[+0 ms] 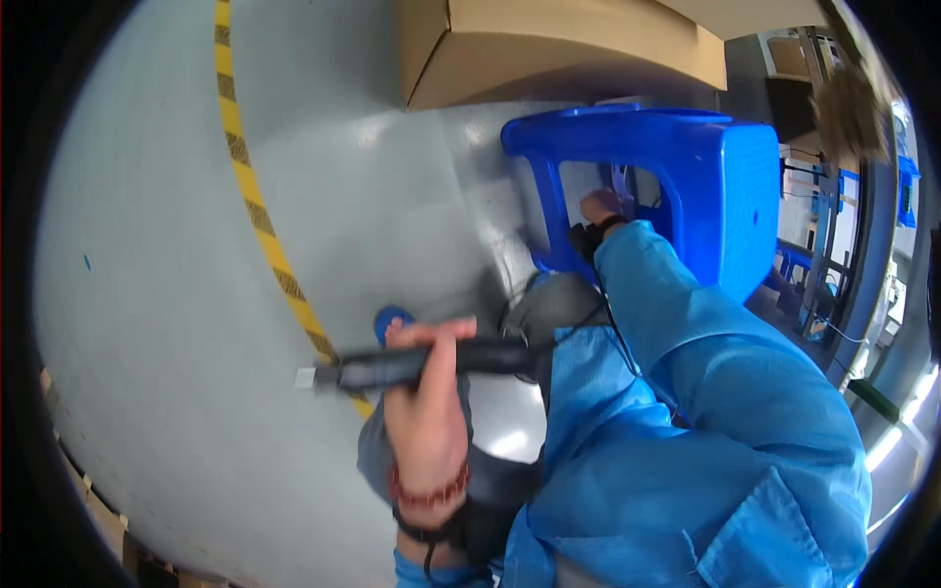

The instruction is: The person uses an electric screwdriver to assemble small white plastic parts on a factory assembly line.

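My left hand (428,421), with a red beaded bracelet and a dark band at the wrist, is closed around a long black stick-shaped tool (490,357). The tool lies level across the palm, its left end tipped with a small white piece; motion blurs it, so its exact kind does not show. A blue plastic stool (750,201) is turned on its side, seat facing right. My right hand (600,206), in a blue sleeve with a dark wristband, reaches to the opening between its legs. That hand is closed at the stool, with the fingertips partly hidden.
A large cardboard box (559,59) stands just beyond the stool. Yellow-and-black floor tape (257,211) runs along the grey floor at left. Shelving with equipment (828,216) is at the right. A thin black cord (616,328) hangs by my right sleeve.
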{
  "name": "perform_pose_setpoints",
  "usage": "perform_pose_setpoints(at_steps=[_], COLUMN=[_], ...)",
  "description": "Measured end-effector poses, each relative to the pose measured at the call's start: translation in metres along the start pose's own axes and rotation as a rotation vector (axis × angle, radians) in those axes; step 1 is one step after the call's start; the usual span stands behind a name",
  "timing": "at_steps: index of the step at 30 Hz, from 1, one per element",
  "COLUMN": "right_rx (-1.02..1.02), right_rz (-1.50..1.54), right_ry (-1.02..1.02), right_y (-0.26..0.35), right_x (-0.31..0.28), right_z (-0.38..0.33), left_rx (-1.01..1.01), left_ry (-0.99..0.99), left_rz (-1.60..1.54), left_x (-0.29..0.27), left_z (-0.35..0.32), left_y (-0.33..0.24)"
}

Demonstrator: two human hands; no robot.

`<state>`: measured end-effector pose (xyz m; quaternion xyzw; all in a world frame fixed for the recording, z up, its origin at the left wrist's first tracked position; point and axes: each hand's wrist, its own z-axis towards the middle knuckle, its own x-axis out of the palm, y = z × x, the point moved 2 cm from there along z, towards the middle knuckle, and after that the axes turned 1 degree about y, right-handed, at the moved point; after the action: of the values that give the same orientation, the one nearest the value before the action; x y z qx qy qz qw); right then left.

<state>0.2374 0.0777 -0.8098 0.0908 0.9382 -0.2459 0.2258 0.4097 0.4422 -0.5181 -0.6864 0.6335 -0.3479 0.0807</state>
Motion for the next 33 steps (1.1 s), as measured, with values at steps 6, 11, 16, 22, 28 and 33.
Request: perform_pose_setpoints(at_steps=[6,11,16,22,28,33], right_rx=[0.729,0.801,0.124,0.246,0.146,0.054], right_rz=[-0.108,-0.085,0.076,0.395,0.062,0.940], right_ry=[-0.296,-0.454,-0.238,-0.014,-0.383,-0.247], right_y=[-0.137,-0.151,-0.116,-0.065,0.018,0.028], right_x=[0.201,0.290,0.192,0.171,0.073,-0.104], right_z=[0.182,0.191,0.174,0.140,0.041,-0.187], left_rx=[0.137,-0.050,0.014,0.110,-0.144,-0.474], left_ry=[0.002,-0.148,-0.046,0.089,0.182,0.612], left_rz=[0.014,-0.023,0.245,0.639,0.044,-0.366], left_x=[-0.020,-0.055,-0.069,-0.061,0.004,0.035], left_z=[-0.030,-0.044,-0.039,-0.037,0.002,-0.063], left_y=[-0.002,0.040,0.058,0.029,0.029,0.047])
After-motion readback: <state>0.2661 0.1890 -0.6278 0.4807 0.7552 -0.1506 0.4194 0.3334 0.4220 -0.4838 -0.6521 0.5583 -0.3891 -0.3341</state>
